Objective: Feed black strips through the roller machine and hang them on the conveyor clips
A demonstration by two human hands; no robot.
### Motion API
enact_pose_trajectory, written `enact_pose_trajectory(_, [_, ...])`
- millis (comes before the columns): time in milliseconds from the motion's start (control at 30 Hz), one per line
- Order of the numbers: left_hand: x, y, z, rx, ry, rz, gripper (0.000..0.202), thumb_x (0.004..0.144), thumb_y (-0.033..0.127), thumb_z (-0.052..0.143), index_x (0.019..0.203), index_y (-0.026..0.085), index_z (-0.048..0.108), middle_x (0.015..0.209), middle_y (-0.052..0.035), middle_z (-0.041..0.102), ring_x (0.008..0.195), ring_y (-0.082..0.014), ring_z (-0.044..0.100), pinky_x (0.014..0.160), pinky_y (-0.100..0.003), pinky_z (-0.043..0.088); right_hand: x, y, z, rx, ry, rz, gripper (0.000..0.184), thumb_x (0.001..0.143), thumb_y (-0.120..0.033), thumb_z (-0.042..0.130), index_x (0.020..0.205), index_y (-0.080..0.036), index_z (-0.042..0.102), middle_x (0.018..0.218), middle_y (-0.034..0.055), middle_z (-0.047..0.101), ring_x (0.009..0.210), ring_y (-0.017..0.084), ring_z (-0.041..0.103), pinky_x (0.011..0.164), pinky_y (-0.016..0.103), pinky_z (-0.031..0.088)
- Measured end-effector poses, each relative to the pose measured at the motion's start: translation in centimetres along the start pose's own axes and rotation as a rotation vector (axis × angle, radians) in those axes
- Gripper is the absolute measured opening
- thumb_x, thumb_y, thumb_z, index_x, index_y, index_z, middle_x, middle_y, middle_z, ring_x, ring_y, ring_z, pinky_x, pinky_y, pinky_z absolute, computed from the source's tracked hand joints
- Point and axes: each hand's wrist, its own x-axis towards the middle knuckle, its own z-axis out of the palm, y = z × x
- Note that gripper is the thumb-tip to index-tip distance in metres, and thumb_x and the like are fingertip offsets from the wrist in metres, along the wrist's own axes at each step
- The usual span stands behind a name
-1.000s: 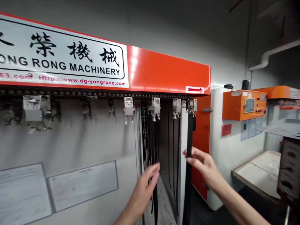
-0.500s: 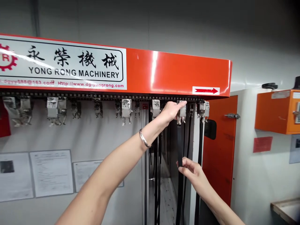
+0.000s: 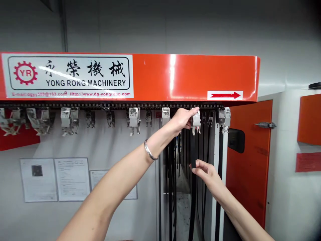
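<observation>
- The left hand [image 3: 183, 119] is raised to the chain rail [image 3: 112, 105], its fingers [image 3: 194, 112] straight and pressed together against the top of a metal clip [image 3: 196, 119]; whether it grips the clip is hidden.
- A silver bangle [image 3: 149, 150] circles the left wrist.
- The right hand [image 3: 205, 173] is lower, just below and to the right of the left hand, pinching a black strap [image 3: 193, 150] between thumb and fingers.
- The black strap hangs straight down from beneath the metal clip, passes the right hand's pinch and runs out of view at the bottom edge.
- More hanging black straps [image 3: 172, 187] stand to its left, and another [image 3: 220, 160] hangs to its right from a neighbouring clip.
- Further metal clips [image 3: 134, 117] line the chain rail to the left, under an orange-red machine header [image 3: 195, 77] with a white YONG RONG MACHINERY sign [image 3: 67, 76] and a red arrow label [image 3: 225, 95] pointing right.
- Below the rail, printed papers [image 3: 72, 179] are fixed to a pale grey panel [image 3: 25, 214].
- Right of the straps stands an orange door [image 3: 250, 180] with a dark window [image 3: 235, 140] and a metal latch [image 3: 265, 125].
- At the right edge are an orange control box [image 3: 309, 120] and a red label [image 3: 308, 162].
</observation>
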Motion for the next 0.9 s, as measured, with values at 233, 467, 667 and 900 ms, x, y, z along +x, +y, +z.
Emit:
enact_pose_trajectory(233, [-0.3, -0.3, 0.0, -0.015, -0.027, 0.029, 0.044, 0.088, 0.054, 0.051, 0.072, 0.014, 0.062, 0.077, -0.0091, 0.073, 0.063, -0.0137, 0.065, 0.066, -0.027, 0.048, 0.2, -0.2, 0.2, 0.042, 0.006, 0.028, 0.021, 0.079, -0.035, 0.063, 0.072, -0.021, 0.048, 0.074, -0.0013, 0.049, 0.085, 0.018, 0.048, 0.072, 0.028, 0.032])
enact_pose_trajectory(467, [-3.5, -4.1, 0.8, 0.135, 0.120, 0.089, 0.049, 0.074, 0.050, 0.072, 0.105, 0.014, 0.062, 0.116, -0.0133, 0.068, 0.108, -0.0251, 0.062, 0.097, -0.039, 0.047, 0.3, -0.5, 0.2, 0.015, 0.064, 0.072, 0.025, 0.077, -0.039, 0.065, 0.071, -0.021, 0.048, 0.077, -0.0006, 0.057, 0.088, 0.019, 0.053, 0.079, 0.029, 0.038])
enact_pose_trajectory(667, [-4.8, -6.2, 1.7, 0.068, 0.170, 0.142, 0.041, 0.081, 0.041, 0.066, 0.110, 0.012, 0.063, 0.121, -0.0142, 0.066, 0.115, -0.0253, 0.060, 0.106, -0.040, 0.044, -2.4, 0.1, 0.5, -0.027, 0.146, 0.039, 0.053, 0.082, -0.048, 0.068, 0.130, -0.031, 0.056, 0.146, 0.0026, 0.048, 0.137, 0.028, 0.039, 0.116, 0.046, 0.025])
enact_pose_trajectory(900, [-17.2, -12.7, 3.3, -0.220, 0.338, 0.103, 0.051, 0.091, 0.045, 0.054, 0.139, 0.037, 0.039, 0.155, -0.0009, 0.037, 0.139, -0.0212, 0.043, 0.115, -0.033, 0.039, -11.6, -2.2, 2.0, 0.677, 0.206, 0.046, 0.062, 0.096, -0.061, 0.030, 0.132, -0.022, 0.061, 0.148, 0.0068, 0.049, 0.144, 0.027, 0.034, 0.121, 0.048, 0.026])
